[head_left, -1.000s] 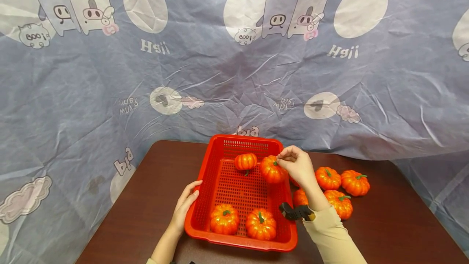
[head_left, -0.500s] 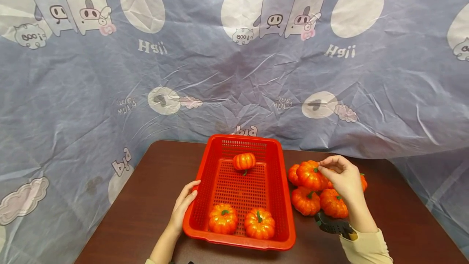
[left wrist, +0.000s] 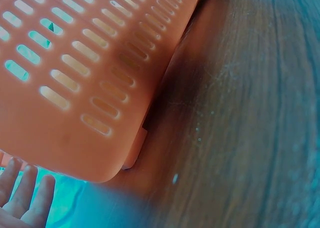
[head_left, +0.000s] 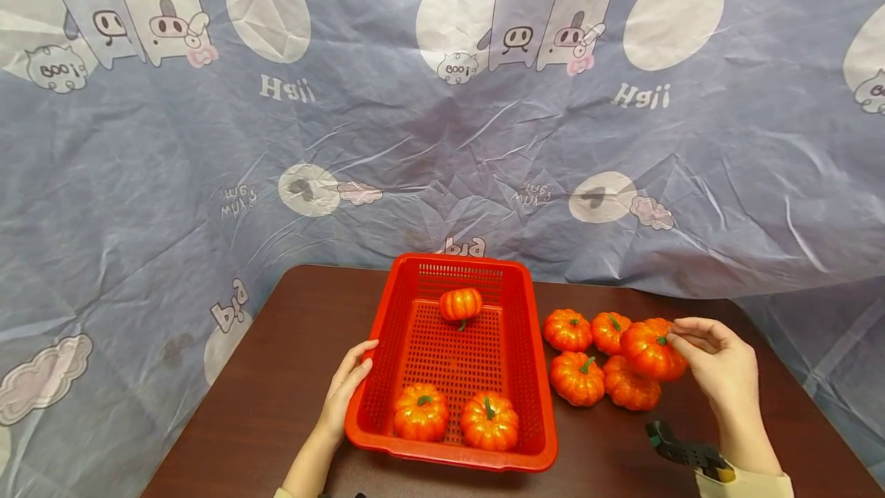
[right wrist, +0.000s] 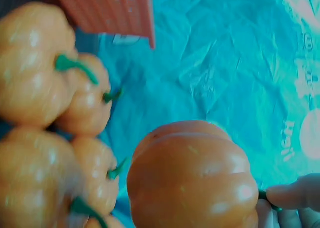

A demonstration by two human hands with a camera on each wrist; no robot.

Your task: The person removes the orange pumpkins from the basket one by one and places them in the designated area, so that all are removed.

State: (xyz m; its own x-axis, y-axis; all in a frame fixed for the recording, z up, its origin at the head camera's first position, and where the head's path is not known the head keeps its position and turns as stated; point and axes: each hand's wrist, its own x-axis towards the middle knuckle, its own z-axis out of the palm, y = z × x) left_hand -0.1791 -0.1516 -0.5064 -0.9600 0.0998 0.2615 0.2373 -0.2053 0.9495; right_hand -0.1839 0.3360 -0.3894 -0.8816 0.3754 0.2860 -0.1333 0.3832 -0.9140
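My right hand [head_left: 722, 360] pinches the green stem of an orange pumpkin [head_left: 653, 350], seen large in the right wrist view as a pumpkin [right wrist: 192, 175] with thumb and fingers at its stem. It hangs above a group at the table's right, among them a front pumpkin [head_left: 578, 379] and a back pumpkin [head_left: 567, 330]. My left hand [head_left: 346, 390] rests with fairly straight fingers at the left rim of a red plastic basket [head_left: 542, 375]. In the left wrist view the fingers [left wrist: 39, 203] meet the basket's edge. Three pumpkins lie inside, one being a tipped pumpkin [head_left: 461, 304].
The brown table [head_left: 311, 321] runs back to a hanging grey-blue printed cloth [head_left: 442, 137]. The basket stands mid-table, its right wall close to the pumpkin group. Whatever lies behind the held pumpkin is hidden.
My right hand has carried the pumpkin rightward, out of the basket area, past the near pumpkins to the group's right side. The left hand stays at the rim.
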